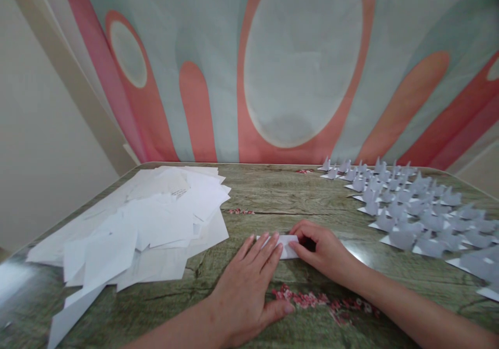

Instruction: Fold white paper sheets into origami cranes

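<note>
"Where is the paper?"

"The folded paper (288, 249) lies on the table, in front of the person, between both hands. The left hand (250, 281) is laid flat over its left part, fingers straight, thumb spread out onto the tabletop. The right hand (317, 245) looks to be pinching the right end between thumb and fingers."

"How should the crease be pressed?"

"I'd keep the left palm's weight light and its fingertips firm, so the layers don't slip, and line up the edges at the pinch before flattening."

"Any containers?"

"None that I see. The table (273, 198) bears everything directly: loose white sheets (156, 208) heaped on the left, rows of folded paper figures (403, 234) on the right."
</note>
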